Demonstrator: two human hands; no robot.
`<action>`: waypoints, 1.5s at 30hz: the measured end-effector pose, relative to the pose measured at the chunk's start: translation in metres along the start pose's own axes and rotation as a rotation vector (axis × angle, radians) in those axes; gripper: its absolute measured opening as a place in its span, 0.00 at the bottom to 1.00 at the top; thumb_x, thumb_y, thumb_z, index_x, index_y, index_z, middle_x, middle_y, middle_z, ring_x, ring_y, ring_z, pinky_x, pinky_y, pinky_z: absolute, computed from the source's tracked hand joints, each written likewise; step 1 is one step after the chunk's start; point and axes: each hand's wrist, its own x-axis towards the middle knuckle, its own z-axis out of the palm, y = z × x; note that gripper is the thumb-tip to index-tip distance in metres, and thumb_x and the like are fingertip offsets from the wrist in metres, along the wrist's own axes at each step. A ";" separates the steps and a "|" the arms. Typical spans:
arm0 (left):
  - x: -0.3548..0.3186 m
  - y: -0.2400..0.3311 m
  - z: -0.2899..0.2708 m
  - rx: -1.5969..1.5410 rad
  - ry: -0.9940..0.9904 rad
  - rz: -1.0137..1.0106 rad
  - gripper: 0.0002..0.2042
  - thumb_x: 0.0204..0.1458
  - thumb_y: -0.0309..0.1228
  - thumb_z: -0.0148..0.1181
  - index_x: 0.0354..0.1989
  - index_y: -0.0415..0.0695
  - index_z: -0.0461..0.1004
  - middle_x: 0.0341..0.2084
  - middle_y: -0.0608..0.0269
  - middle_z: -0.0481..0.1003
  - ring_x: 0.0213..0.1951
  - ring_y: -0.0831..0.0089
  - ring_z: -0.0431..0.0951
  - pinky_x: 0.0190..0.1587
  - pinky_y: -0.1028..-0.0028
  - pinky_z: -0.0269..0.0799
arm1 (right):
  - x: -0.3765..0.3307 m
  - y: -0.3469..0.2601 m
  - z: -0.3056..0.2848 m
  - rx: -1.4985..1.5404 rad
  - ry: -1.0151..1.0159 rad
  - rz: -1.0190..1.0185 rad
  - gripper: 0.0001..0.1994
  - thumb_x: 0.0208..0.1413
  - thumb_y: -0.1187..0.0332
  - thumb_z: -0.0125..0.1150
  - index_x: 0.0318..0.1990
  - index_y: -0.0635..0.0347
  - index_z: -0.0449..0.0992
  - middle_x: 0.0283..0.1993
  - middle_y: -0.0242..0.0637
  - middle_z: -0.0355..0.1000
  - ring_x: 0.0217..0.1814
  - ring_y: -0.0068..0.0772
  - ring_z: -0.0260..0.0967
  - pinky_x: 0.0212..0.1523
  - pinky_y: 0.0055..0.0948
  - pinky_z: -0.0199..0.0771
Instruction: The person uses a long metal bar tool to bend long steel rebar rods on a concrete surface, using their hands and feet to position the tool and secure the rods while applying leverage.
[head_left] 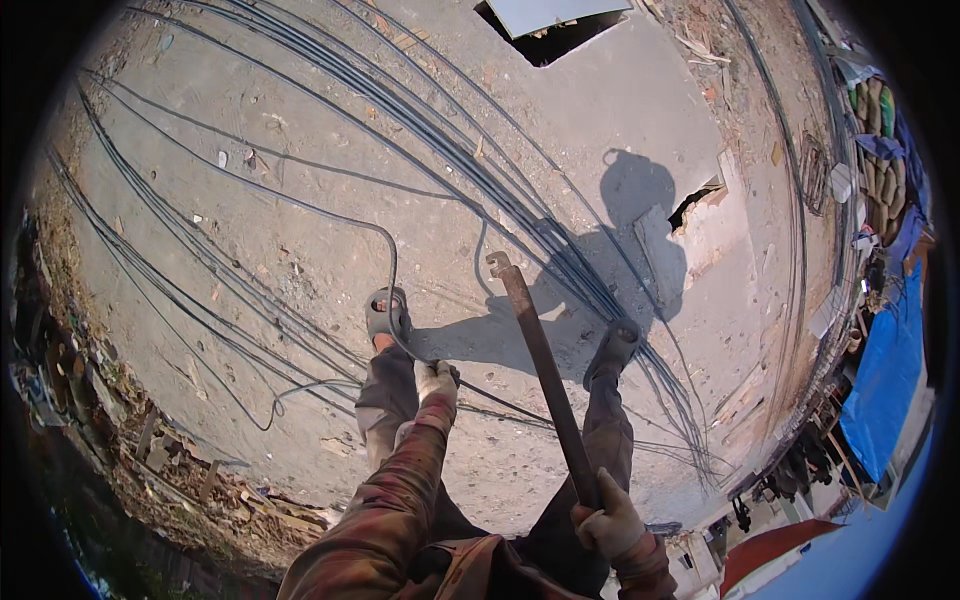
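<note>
My left hand, in a pale work glove, is closed around a thin grey steel rod. The rod runs in from the far left and bends down beside my left foot to the hand. In my right hand, also gloved, is the lower end of a long rusty rebar bending wrench. Its notched, hooked head points away from me, raised above the ground and apart from the rod. Both fists are closed.
A thick bundle of steel rods slants across the concrete, passing by my right sandal. More rods lie at left. A dark hole and a broken gap open in the slab. A blue tarp lies at right.
</note>
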 end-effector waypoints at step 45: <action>0.082 0.002 0.181 0.456 0.562 -0.058 0.17 0.58 0.43 0.47 0.46 0.42 0.65 0.33 0.39 0.75 0.38 0.40 0.75 0.39 0.52 0.70 | 0.272 -0.230 -0.070 -1.645 0.076 -0.699 0.25 0.46 0.70 0.60 0.51 0.67 0.57 0.27 0.58 0.71 0.33 0.67 0.69 0.30 0.53 0.69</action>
